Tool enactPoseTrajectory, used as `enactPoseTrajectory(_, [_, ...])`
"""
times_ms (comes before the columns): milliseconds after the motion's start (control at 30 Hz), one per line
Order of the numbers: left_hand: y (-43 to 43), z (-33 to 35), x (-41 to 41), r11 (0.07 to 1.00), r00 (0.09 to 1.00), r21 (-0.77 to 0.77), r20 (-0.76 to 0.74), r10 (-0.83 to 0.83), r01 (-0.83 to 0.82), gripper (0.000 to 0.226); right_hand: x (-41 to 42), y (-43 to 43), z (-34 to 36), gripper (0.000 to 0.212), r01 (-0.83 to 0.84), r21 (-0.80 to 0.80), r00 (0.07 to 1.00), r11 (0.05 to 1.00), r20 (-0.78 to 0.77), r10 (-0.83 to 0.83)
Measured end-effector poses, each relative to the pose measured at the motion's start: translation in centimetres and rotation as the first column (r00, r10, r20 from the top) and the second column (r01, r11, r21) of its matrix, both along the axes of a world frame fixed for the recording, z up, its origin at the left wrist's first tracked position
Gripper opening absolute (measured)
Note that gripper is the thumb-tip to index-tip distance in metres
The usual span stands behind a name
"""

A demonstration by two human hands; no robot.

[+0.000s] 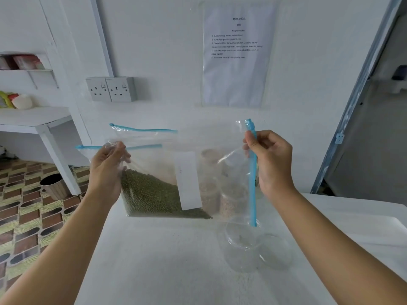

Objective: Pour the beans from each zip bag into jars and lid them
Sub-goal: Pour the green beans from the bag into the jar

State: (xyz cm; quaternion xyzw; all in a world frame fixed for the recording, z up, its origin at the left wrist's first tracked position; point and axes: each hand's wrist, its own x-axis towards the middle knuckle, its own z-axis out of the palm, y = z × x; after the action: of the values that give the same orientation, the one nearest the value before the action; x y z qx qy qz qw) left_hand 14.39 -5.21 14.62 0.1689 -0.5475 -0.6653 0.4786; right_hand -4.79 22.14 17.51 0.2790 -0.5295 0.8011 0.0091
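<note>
A clear zip bag (167,164) with a blue zip strip hangs above the white table (154,260), turned on its side. Green beans (152,194) lie heaped in its lower left corner, beside a white label. My left hand (108,166) grips the bag's left edge. My right hand (271,159) pinches the blue zip strip, which runs vertically at the right. An empty clear jar (241,247) stands on the table below the bag's right end, with a clear lid (275,252) lying next to it. Seen through the bag, two jars (231,194) holding pale beans stand behind.
Another zip bag (143,132) with a blue strip shows behind the held one. A wall with a double socket (111,89) and a posted sheet (235,56) stands behind the table. A shelf, a small bin (55,186) and patterned floor lie left; a door frame stands right.
</note>
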Motion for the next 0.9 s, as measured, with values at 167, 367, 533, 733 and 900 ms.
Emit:
enactPoseTrajectory(167, [-0.3, 0.7, -0.6, 0.998, 0.999, -0.066, 0.039, 0.003, 0.0, 0.032, -0.2, 0.1, -0.9, 0.025, -0.006, -0.042, 1.0, 0.999, 0.008, 0.007])
enactPoseTrajectory(367, [-0.1, 1.6, -1.0, 0.993, 0.997, -0.119, 0.071, 0.011, -0.002, 0.032, -0.6, 0.2, -1.9, 0.023, 0.022, -0.099, 0.997, 0.995, 0.078, -0.015])
enactPoseTrajectory(533, [0.4, 1.8, -1.0, 0.985, 0.998, -0.17, 0.063, 0.0, 0.011, 0.036, -0.8, 0.7, -2.9, 0.02, 0.033, -0.131, 0.984, 0.991, 0.178, -0.009])
enactPoseTrajectory(733, [0.9, 1.9, -0.7, 0.979, 0.998, -0.202, 0.069, 0.006, 0.009, 0.032, -0.8, 1.3, -3.6, 0.018, 0.032, -0.152, 0.976, 0.988, 0.218, 0.002])
enactPoseTrajectory(900, [1.1, 2.1, 0.1, 0.967, 0.996, -0.254, 0.085, 0.012, 0.01, 0.024, -0.6, 1.7, -3.7, 0.016, 0.025, -0.165, 0.976, 0.986, 0.216, 0.011])
